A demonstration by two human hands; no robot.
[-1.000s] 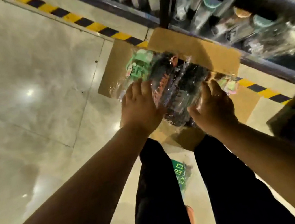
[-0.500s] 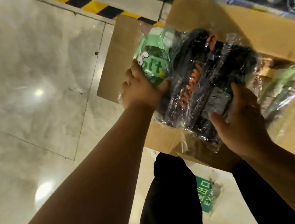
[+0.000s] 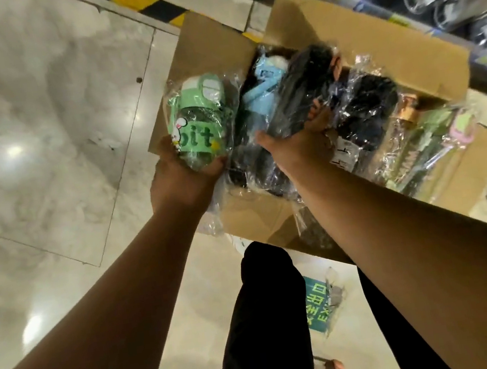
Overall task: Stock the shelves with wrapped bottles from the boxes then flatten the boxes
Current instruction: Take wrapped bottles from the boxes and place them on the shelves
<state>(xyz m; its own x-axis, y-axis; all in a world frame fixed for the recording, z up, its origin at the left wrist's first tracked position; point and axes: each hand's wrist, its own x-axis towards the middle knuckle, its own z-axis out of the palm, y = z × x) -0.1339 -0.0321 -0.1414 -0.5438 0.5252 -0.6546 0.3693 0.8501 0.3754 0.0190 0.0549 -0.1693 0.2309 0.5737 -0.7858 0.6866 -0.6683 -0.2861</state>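
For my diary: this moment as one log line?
left hand grips green plastic-wrapped bottle | right hand grips black plastic-wrapped bottle | brown cardboard box open

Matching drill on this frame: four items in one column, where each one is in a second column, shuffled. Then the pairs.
Items
1. green bottle
2. black bottle
3. pink-capped bottle
4. green floor sign

Places
A. lying in the cardboard box, at its right end
B. held in the right hand
C. on the floor, outside the box
D. held in the left hand

Pairs: 1-D, 2-B, 3-A, 4-C
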